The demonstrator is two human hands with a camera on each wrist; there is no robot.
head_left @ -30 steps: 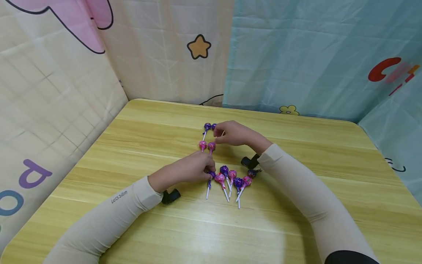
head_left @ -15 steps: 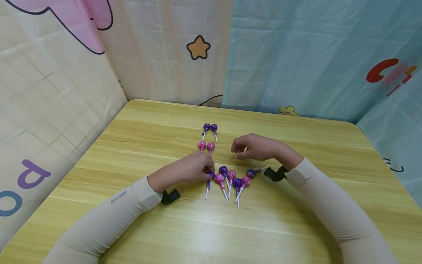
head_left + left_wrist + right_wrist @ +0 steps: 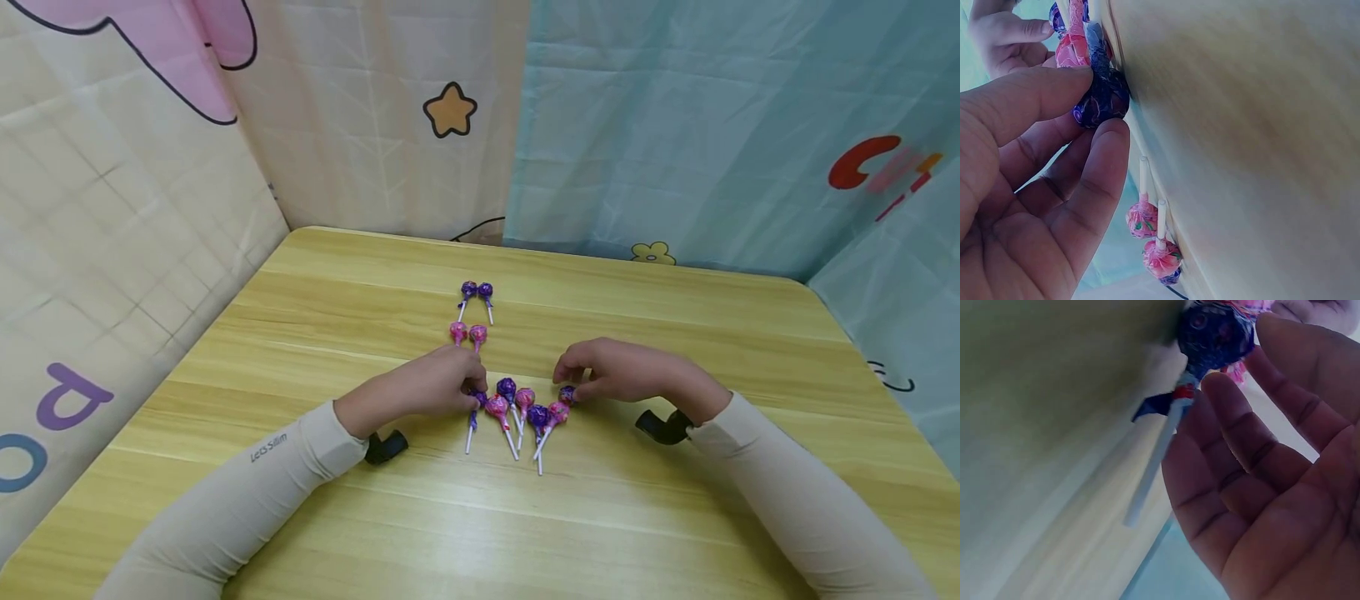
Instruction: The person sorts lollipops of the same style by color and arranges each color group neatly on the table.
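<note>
In the head view my left hand [image 3: 444, 379] pinches a purple-wrapped lollipop [image 3: 480, 399] at the left end of a cluster. The left wrist view shows thumb and forefinger on this lollipop's head [image 3: 1102, 103]. Around the right end of the cluster my right hand [image 3: 626, 371] curves loosely beside another purple lollipop [image 3: 567, 395]. Seen from the right wrist, its thumb and fingers lie close to that lollipop's head [image 3: 1215, 336], and its white stick points away; whether they touch is unclear. Between the hands lie pink lollipops [image 3: 497, 406] and purple lollipops [image 3: 507, 388].
Farther back on the wooden table [image 3: 337, 517] lie two pink lollipops [image 3: 477, 334], their sticks partly hidden by my left hand, and two purple lollipops [image 3: 468, 288] behind them. Printed curtains [image 3: 660, 125] stand along the table's back edge.
My right hand has moved from the far purple lollipops, letting one lie there, toward the front right, and is now at the cluster's right-end purple lollipop. My left hand has stayed in place.
</note>
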